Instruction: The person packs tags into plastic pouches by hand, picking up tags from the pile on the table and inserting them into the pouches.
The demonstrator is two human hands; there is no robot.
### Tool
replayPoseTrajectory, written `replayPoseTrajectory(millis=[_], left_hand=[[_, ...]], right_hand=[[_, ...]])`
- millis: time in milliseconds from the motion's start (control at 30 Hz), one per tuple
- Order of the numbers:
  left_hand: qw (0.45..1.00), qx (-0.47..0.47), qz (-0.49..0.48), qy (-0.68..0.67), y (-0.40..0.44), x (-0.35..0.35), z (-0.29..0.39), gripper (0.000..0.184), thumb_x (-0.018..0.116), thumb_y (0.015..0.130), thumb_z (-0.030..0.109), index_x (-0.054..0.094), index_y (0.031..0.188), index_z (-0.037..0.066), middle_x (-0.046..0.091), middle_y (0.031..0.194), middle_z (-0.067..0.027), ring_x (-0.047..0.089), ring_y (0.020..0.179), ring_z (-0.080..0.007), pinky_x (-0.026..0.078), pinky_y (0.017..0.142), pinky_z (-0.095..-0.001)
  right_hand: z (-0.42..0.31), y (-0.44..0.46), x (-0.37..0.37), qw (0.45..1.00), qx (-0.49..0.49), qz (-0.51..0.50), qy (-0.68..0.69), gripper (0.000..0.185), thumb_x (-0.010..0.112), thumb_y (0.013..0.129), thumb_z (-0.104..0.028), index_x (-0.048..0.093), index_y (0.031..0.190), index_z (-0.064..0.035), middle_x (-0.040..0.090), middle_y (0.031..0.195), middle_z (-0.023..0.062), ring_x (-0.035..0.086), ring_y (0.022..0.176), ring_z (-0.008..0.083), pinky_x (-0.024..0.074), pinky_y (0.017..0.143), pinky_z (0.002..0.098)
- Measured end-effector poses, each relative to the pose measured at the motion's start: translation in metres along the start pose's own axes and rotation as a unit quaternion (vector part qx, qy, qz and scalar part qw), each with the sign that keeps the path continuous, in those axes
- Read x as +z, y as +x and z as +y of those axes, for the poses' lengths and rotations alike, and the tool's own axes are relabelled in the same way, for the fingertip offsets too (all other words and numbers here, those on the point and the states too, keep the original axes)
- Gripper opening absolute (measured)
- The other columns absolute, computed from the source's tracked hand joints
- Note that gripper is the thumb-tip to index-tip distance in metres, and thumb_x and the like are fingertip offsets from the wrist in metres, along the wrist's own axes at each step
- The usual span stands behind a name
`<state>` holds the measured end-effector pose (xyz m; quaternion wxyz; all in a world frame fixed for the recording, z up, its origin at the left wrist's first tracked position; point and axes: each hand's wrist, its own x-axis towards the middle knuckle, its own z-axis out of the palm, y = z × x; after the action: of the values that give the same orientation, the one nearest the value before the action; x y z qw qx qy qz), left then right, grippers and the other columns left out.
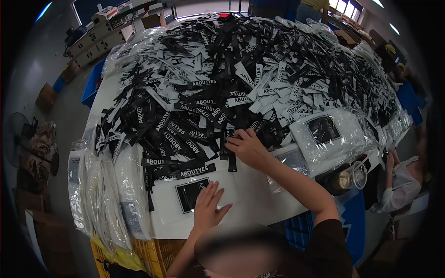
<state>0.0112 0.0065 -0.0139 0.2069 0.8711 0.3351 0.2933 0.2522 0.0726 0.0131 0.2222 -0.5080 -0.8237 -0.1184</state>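
Note:
My left hand (209, 206) lies flat, fingers stretched, on the right side of a white plastic-wrapped packet (166, 197) at the table's near edge. The packet bears a black square label (189, 195) with white print, partly covered by my fingers. At the near edge of the heap, my right hand (250, 149) has its fingers bent and closed on a black printed strip (231, 162). Around it spreads a large pile of black and white strips (273, 90), many printed "ABOUTYES". One black strip (195, 171) lies just above the packet.
Clear-wrapped white packets stand in a row (130, 190) at the left edge; more packets (327, 132) are stacked on the right. A lidded cup (345, 178) is by the right edge. A yellow crate (160, 252) sits below. Another person's arm (391, 171) shows at right.

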Motion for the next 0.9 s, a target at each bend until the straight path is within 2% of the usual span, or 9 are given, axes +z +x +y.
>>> replayPoseTrajectory(millis=[167,267,500,567,667,733,800,833,900], left_hand=[[1.000,-0.002,0.002,-0.004,0.001,0.000,-0.001,0.048,0.076,0.069,0.023,0.059,0.110,0.004,0.050,0.128,-0.0139,0.046,0.122,-0.0302,0.038,0.098,-0.0438],[1.000,-0.003,-0.004,0.001,0.000,0.000,0.000,0.047,0.076,0.069,0.023,0.059,0.109,0.004,0.051,0.128,-0.0139,0.046,0.122,-0.0299,0.038,0.098,-0.0436],[1.000,-0.007,0.001,-0.018,0.001,-0.001,-0.001,0.047,0.076,0.069,0.023,0.060,0.108,0.004,0.052,0.127,-0.0140,0.047,0.121,-0.0300,0.037,0.098,-0.0433],[1.000,-0.014,-0.001,-0.028,0.003,-0.005,0.001,0.045,0.075,0.070,0.022,0.060,0.108,0.003,0.052,0.127,-0.0143,0.046,0.121,-0.0298,0.037,0.099,-0.0434],[0.998,-0.021,-0.016,-0.054,0.003,-0.011,-0.001,0.037,0.070,0.076,0.018,0.060,0.108,0.001,0.054,0.124,-0.0157,0.046,0.121,-0.0306,0.037,0.099,-0.0428],[0.997,-0.021,-0.029,-0.068,0.004,-0.014,-0.002,0.032,0.066,0.080,0.015,0.059,0.108,0.000,0.055,0.122,-0.0168,0.047,0.121,-0.0316,0.037,0.100,-0.0421],[0.987,-0.099,0.045,-0.120,0.004,-0.014,0.000,0.025,0.054,0.087,0.008,0.058,0.110,-0.001,0.059,0.112,-0.0194,0.058,0.103,-0.0342,0.046,0.086,-0.0363],[0.987,-0.097,0.045,-0.120,0.004,-0.019,0.001,0.025,0.054,0.087,0.008,0.058,0.110,-0.001,0.059,0.112,-0.0194,0.058,0.103,-0.0342,0.046,0.086,-0.0363],[0.944,-0.298,-0.068,-0.127,0.002,-0.030,0.004,0.027,0.048,0.089,0.006,0.056,0.114,-0.002,0.061,0.103,-0.0208,0.062,0.080,-0.0321,0.048,0.066,-0.0304]], right_hand=[[-0.013,0.014,-0.003,0.989,-0.035,0.073,0.123,0.024,0.060,0.067,0.000,0.062,0.091,-0.0056,0.058,0.087,0.0041,0.055,0.083,0.0206,0.0446,0.076,0.0364],[-0.032,0.025,0.020,0.999,0.004,-0.001,0.054,0.020,0.063,0.064,-0.003,0.061,0.084,-0.0067,0.050,0.075,0.0033,0.057,0.075,0.0185,0.0477,0.054,0.0306],[-0.040,0.040,0.005,0.982,-0.032,0.108,0.150,0.017,0.065,0.064,0.004,0.057,0.077,-0.0048,0.054,0.081,0.0032,0.054,0.067,0.0180,0.0453,0.053,0.0288],[-0.045,0.041,-0.022,0.914,0.080,0.289,0.273,0.015,0.063,0.071,0.006,0.054,0.078,-0.0042,0.059,0.091,0.0045,0.049,0.062,0.0115,0.0416,0.052,0.0243],[-0.054,0.022,-0.053,0.694,0.322,0.313,0.562,0.007,0.056,0.086,-0.004,0.050,0.083,-0.0046,0.064,0.086,0.0059,0.037,0.057,0.0011,0.0351,0.054,0.0174],[-0.059,0.004,-0.068,0.596,0.400,0.351,0.601,0.011,0.055,0.087,-0.005,0.046,0.081,-0.0068,0.059,0.076,0.0048,0.039,0.057,0.0041,0.0342,0.054,0.0186],[-0.068,-0.019,-0.064,0.495,0.420,0.433,0.625,0.015,0.055,0.085,-0.001,0.042,0.084,-0.0082,0.052,0.072,0.0026,0.043,0.060,0.0072,0.0365,0.054,0.0215],[-0.076,-0.039,-0.057,0.544,0.402,0.441,0.590,0.014,0.056,0.085,-0.002,0.042,0.086,-0.0067,0.052,0.074,0.0028,0.046,0.064,0.0073,0.0384,0.058,0.0206],[-0.096,-0.074,-0.037,0.676,0.390,0.416,0.467,0.012,0.056,0.086,-0.002,0.044,0.089,-0.0039,0.052,0.074,0.0031,0.051,0.066,0.0078,0.0408,0.061,0.0199]])
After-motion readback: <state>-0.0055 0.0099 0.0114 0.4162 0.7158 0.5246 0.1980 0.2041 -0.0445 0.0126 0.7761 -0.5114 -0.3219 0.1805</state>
